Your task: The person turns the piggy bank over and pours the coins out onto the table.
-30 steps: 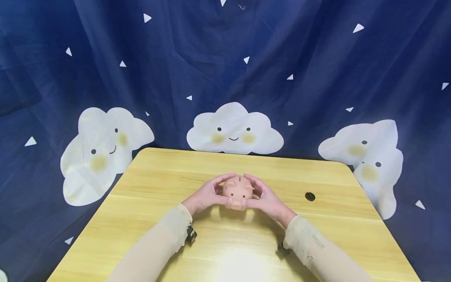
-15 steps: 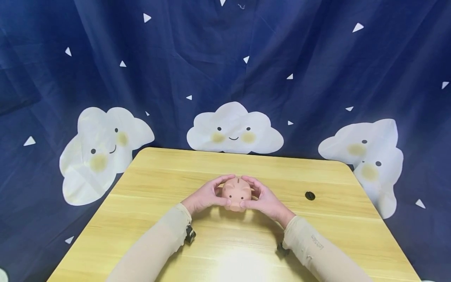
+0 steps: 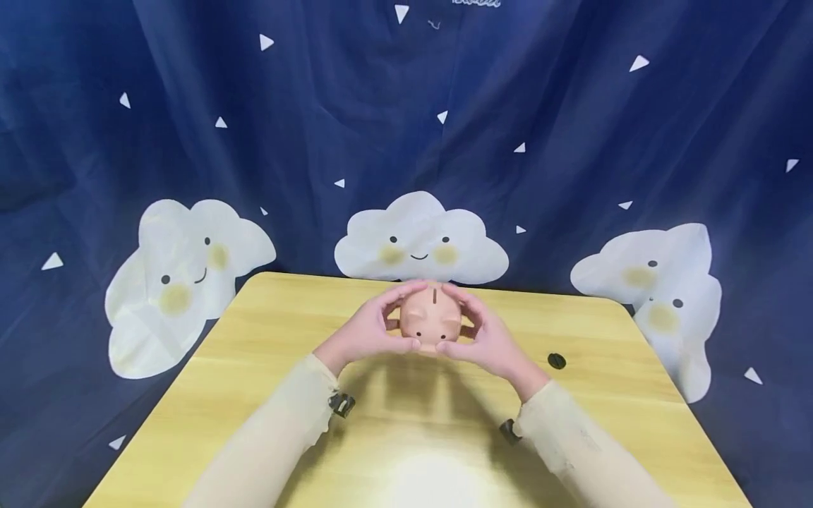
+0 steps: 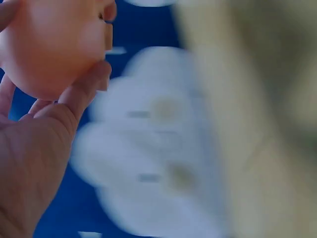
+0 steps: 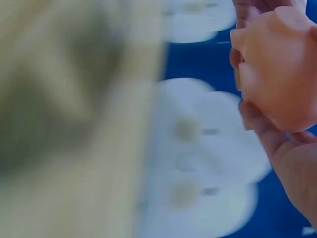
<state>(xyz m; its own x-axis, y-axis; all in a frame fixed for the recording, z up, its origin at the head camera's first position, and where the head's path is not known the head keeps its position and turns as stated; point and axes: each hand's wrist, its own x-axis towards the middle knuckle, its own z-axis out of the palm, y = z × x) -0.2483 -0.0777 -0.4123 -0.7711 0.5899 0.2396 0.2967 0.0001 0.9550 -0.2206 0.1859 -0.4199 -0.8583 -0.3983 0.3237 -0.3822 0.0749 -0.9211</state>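
Right, both hands cup the pig [image 3: 431, 322] clear of the table [image 3: 267, 367], near its far edge. Left hand [image 3: 362, 331] and right hand [image 3: 488, 341] each grasp a flank, thumbs underneath, so it stays level, slot up.

Both sleeved forearms reach forward and converge; the left hand [image 3: 368, 331] and right hand [image 3: 485, 342] face each other, fingers curled inward, fingertips nearly meeting.

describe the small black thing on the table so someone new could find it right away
Start at the yellow wooden table in front of the blue cloud-print curtain. Go to its right side, past the right hand that grips the pink piggy bank. There lies a small black round disc, flat on the bare wood, the only dark loose item on the top.
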